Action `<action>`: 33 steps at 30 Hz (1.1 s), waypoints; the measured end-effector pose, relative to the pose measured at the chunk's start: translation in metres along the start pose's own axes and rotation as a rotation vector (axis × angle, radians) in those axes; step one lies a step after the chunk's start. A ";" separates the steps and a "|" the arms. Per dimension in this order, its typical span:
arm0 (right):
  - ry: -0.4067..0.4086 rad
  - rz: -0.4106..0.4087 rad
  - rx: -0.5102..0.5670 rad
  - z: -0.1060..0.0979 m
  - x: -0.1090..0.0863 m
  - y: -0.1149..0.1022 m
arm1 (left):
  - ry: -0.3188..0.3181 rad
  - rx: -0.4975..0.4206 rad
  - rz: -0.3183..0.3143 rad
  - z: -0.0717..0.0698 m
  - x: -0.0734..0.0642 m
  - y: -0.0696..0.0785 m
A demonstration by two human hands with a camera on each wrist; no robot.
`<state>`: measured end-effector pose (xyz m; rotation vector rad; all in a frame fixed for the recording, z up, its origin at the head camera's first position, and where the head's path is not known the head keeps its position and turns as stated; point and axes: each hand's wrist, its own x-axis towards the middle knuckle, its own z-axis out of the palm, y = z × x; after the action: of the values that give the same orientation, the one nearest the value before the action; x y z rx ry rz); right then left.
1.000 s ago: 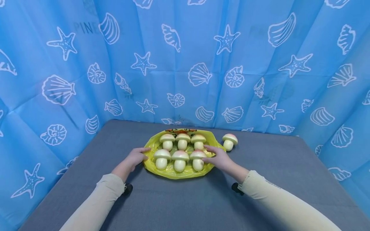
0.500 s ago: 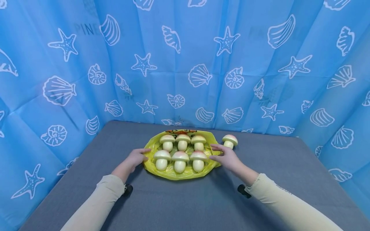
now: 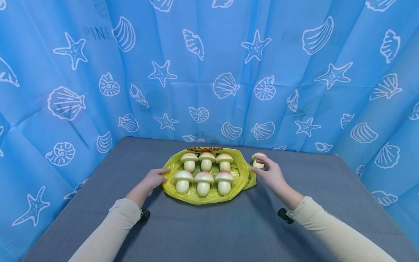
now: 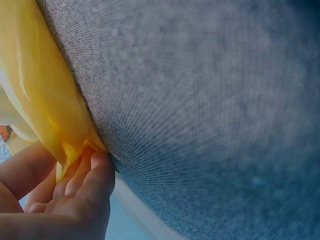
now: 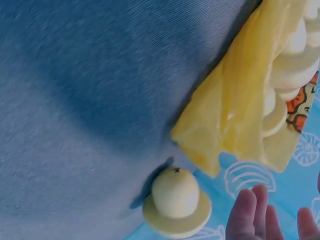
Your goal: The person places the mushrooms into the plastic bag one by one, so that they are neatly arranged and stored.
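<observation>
A yellow plastic bag point(image 3: 196, 199) lies spread on the table, with several pale toy mushrooms point(image 3: 203, 187) in two rows on it. At its left edge, my left hand point(image 3: 153, 181) pinches the plastic; the left wrist view shows the fold of the bag point(image 4: 47, 105) between thumb and fingers. Past the bag's right end, a single mushroom point(image 5: 175, 195) sits on the cloth. My right hand point(image 3: 274, 177) is right beside it, fingers spread and partly covering it in the head view. In the right wrist view the fingers point(image 5: 242, 212) hold nothing and stand apart from that mushroom.
Grey cloth covers the table point(image 3: 209, 233). A blue curtain point(image 3: 209, 102) with white shell and starfish prints hangs behind and at both sides. The bag's right end point(image 3: 251, 181) sticks out loosely toward the single mushroom.
My right hand has left the mushroom at the bag's near right and moved rightward to the single mushroom. The bag's right end is now uncovered. My left hand has stayed put.
</observation>
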<state>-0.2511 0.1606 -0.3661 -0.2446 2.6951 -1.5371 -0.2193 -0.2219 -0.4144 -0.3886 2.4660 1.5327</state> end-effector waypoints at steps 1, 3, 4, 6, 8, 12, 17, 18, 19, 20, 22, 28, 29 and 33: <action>0.011 0.006 0.001 -0.001 0.001 0.001 | 0.001 0.000 -0.001 0.000 0.000 0.000; 0.028 0.018 0.005 -0.002 0.003 0.004 | 0.004 -0.001 -0.004 -0.001 0.000 -0.001; 0.036 0.022 0.005 -0.003 0.005 0.006 | 0.006 -0.002 -0.007 -0.001 0.000 -0.001; 0.046 0.027 -0.001 -0.004 0.007 0.010 | 0.011 -0.001 -0.012 -0.001 -0.001 -0.001; 0.055 0.027 -0.017 -0.005 0.011 0.015 | 0.013 0.001 -0.015 -0.001 -0.001 -0.002; 0.062 0.023 -0.053 -0.007 0.020 0.025 | 0.016 -0.003 -0.021 -0.001 -0.002 -0.001; 0.044 0.037 -0.091 -0.008 0.032 0.036 | 0.019 -0.002 -0.023 -0.002 -0.003 0.000; 0.037 0.044 -0.103 -0.008 0.035 0.038 | 0.020 -0.001 -0.024 -0.002 -0.003 0.000; 0.031 0.051 -0.114 -0.008 0.037 0.040 | 0.021 -0.004 -0.025 -0.002 -0.002 0.000; 0.024 0.056 -0.121 -0.008 0.040 0.041 | 0.022 -0.009 -0.029 -0.002 -0.002 0.000; 0.012 0.062 -0.131 -0.008 0.044 0.045 | 0.020 -0.016 -0.032 -0.002 -0.002 -0.001; -0.004 0.097 -0.119 -0.008 0.056 0.050 | 0.015 -0.007 -0.032 -0.001 0.000 -0.001; -0.004 0.105 -0.116 -0.008 0.058 0.051 | 0.014 -0.006 -0.032 -0.001 0.000 0.000; 0.004 0.127 -0.109 -0.005 0.064 0.054 | 0.017 -0.007 -0.034 -0.001 0.001 -0.001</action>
<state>-0.3216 0.1824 -0.4062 -0.0707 2.7414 -1.3605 -0.2201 -0.2229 -0.4150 -0.4442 2.4548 1.5316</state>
